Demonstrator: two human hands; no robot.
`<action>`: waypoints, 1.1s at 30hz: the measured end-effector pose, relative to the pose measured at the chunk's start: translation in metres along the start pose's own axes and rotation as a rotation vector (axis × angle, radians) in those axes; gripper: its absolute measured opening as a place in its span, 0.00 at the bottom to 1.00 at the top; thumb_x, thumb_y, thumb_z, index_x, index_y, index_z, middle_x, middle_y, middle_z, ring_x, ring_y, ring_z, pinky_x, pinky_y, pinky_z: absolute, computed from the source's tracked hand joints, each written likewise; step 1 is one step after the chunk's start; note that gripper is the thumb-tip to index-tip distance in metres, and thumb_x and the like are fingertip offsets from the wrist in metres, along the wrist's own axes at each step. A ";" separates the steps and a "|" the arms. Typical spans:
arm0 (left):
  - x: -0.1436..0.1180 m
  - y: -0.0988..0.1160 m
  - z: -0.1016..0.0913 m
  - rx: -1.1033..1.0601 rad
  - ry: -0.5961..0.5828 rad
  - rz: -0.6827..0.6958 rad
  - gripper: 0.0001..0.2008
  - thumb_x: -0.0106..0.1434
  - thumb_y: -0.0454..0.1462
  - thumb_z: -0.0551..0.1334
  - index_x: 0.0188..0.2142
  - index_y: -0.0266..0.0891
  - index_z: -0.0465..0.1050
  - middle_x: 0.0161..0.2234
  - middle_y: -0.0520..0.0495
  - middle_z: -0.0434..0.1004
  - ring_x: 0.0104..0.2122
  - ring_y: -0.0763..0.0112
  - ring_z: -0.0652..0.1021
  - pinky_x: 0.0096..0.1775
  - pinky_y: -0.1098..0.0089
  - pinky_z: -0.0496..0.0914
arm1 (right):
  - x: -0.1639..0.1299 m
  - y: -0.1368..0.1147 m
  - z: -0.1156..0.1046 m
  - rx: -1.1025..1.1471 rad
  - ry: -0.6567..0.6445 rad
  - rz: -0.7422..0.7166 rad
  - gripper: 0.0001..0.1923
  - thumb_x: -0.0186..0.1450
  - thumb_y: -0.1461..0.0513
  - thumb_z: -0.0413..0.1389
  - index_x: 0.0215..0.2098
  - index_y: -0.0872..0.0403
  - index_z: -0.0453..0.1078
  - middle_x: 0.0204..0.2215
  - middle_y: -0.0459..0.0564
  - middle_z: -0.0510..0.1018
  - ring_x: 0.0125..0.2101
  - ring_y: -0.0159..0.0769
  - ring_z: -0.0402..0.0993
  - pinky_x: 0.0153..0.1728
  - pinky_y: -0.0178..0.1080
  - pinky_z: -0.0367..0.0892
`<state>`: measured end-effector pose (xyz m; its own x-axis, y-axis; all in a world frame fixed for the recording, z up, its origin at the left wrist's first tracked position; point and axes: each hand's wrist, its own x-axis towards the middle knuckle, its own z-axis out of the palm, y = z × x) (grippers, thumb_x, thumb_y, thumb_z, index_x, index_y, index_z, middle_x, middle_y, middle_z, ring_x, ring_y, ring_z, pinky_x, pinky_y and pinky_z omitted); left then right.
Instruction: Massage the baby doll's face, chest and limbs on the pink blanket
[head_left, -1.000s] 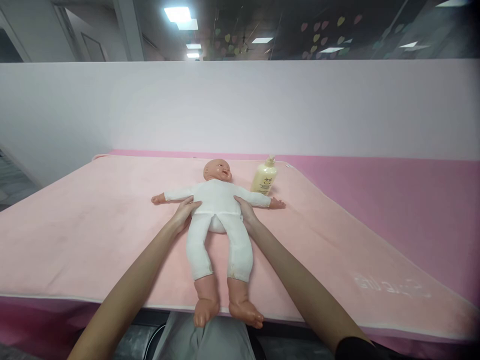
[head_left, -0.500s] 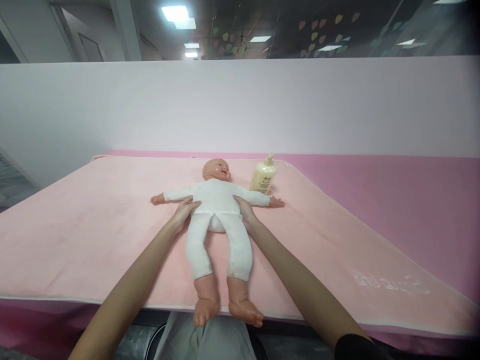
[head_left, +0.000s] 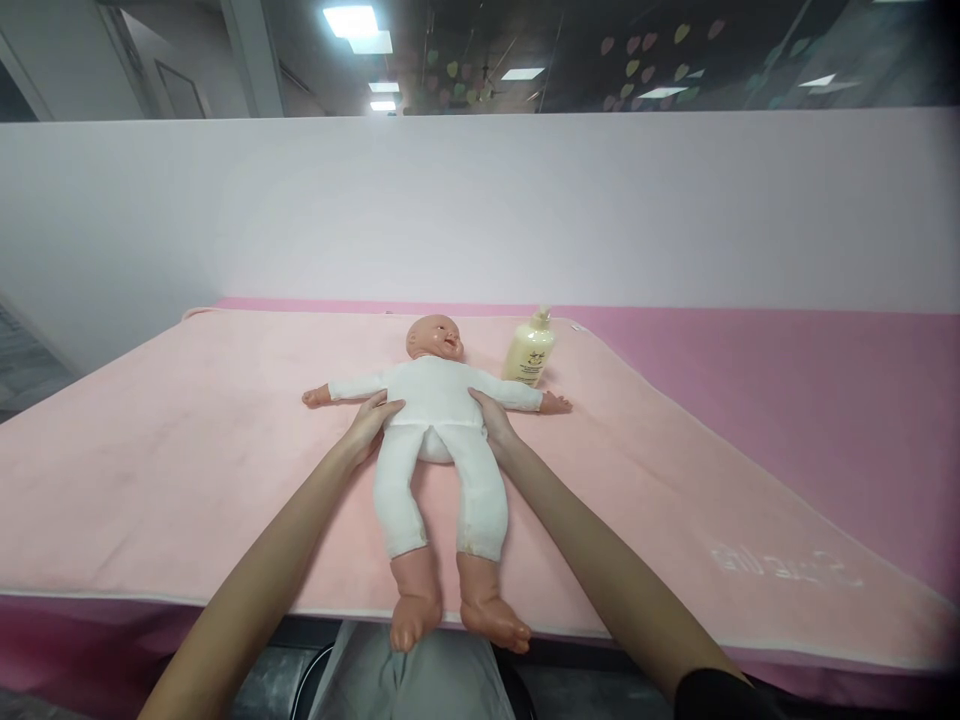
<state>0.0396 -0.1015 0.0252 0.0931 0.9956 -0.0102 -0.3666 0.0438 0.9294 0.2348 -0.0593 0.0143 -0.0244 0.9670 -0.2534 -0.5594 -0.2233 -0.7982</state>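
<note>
Doll [head_left: 435, 392] in white cloth, flat on its back along the middle of the pink towel [head_left: 225, 450], head toward the far edge, feet jutting past the near edge above grey trousers [head_left: 412, 680]. From the left: one doll arm stretched toward the towel's left edge; next, left hand [head_left: 367, 426] half open, curved against the side of the waist, thumb over the front, other fingers partly hidden. Opposite, right hand [head_left: 497, 428] likewise half open, cupped to the other side, most fingers out of sight; waist held between both. Just behind the other outstretched arm, pale yellow pump bottle [head_left: 529, 350], near the far right corner. Farther right, white lettering [head_left: 787, 567] toward the near right corner, then deeper pink surface [head_left: 810, 400] beyond the slanting right edge.
</note>
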 end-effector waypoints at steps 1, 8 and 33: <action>0.000 0.000 0.000 -0.001 0.000 -0.001 0.24 0.51 0.36 0.68 0.47 0.33 0.68 0.47 0.38 0.71 0.43 0.59 0.75 0.44 0.66 0.69 | 0.001 0.001 -0.001 0.004 -0.005 -0.001 0.09 0.62 0.65 0.53 0.40 0.59 0.70 0.33 0.50 0.77 0.32 0.32 0.74 0.37 0.33 0.72; 0.002 -0.002 -0.001 -0.008 -0.003 0.004 0.24 0.50 0.36 0.69 0.47 0.34 0.69 0.46 0.39 0.73 0.42 0.60 0.75 0.44 0.66 0.70 | 0.007 0.004 -0.005 -0.006 -0.007 -0.014 0.09 0.61 0.64 0.54 0.40 0.59 0.70 0.33 0.49 0.77 0.31 0.32 0.74 0.38 0.33 0.72; -0.002 0.003 0.004 -0.002 0.030 -0.004 0.23 0.48 0.36 0.68 0.45 0.33 0.70 0.42 0.39 0.74 0.41 0.59 0.75 0.44 0.64 0.69 | -0.003 -0.002 0.002 -0.004 0.012 0.004 0.07 0.62 0.65 0.53 0.39 0.59 0.70 0.31 0.49 0.77 0.31 0.33 0.73 0.36 0.33 0.72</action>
<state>0.0418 -0.1040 0.0290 0.0663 0.9975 -0.0249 -0.3677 0.0477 0.9287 0.2344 -0.0611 0.0181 -0.0169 0.9645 -0.2634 -0.5559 -0.2280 -0.7993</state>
